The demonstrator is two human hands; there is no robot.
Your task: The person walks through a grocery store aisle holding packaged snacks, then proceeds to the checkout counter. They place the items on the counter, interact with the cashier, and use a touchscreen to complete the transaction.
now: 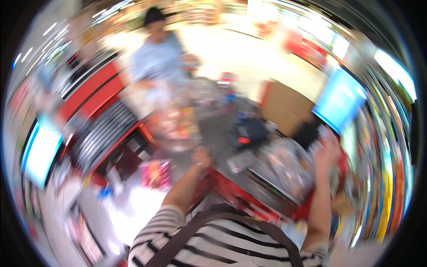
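Note:
The view is strongly blurred. My left hand is over the near edge of a grey checkout counter, fingers pointing forward, with nothing visible in it. Beyond it on the counter is a blurred heap of orange and red packaged goods. My right hand is raised at the right, just below a lit blue screen; blur hides its fingers and whether it touches the screen. Left of my right forearm sits a clear plastic bag with contents I cannot make out.
A person in a light blue top stands across the counter. A black device with a red light and a brown cardboard panel stand on the right. At the left are a pink package and another lit screen.

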